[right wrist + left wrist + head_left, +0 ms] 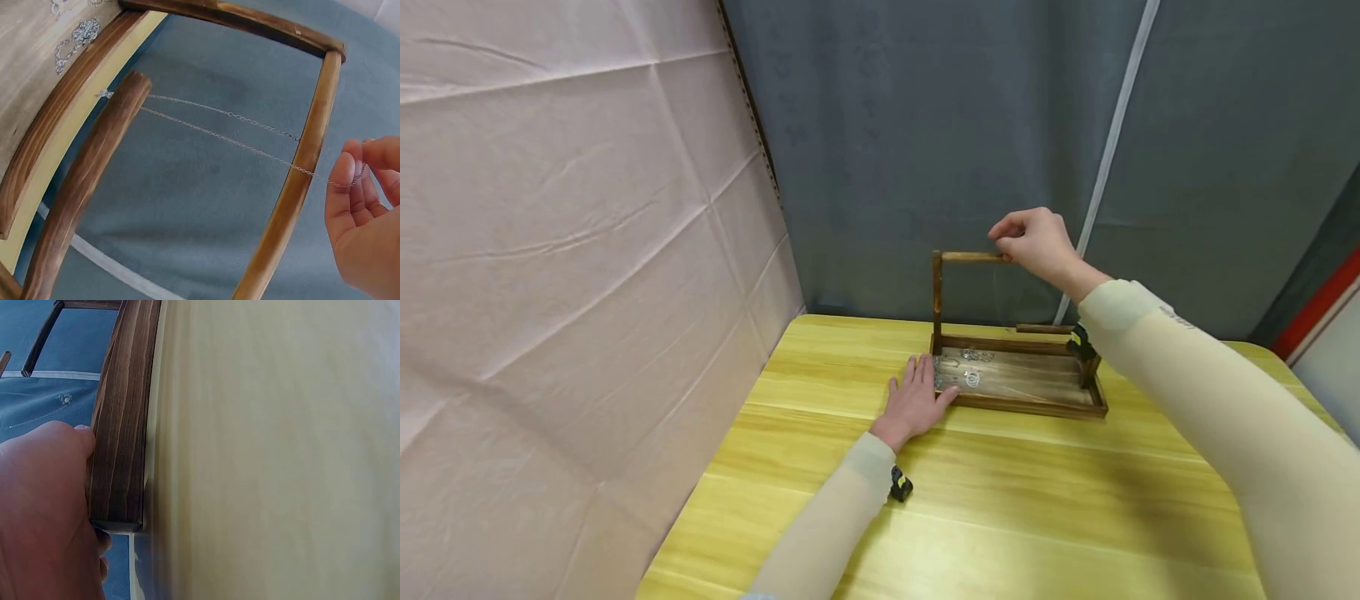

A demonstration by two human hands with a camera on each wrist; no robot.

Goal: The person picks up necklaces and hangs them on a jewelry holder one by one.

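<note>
A dark wooden jewellery stand has a tray base, an upright post and a top bar. My right hand is raised at that bar's free end. In the right wrist view its fingertips pinch a thin silver chain, which runs in two strands over the top bar to the tip of a lower bar. My left hand lies flat on the table, its fingers against the tray's left end. Small silver chains lie in the tray.
The stand sits near the back of a yellow wooden table. A grey curtain hangs right behind it, and a pale fabric wall borders the table's left side. A white cord runs down the curtain.
</note>
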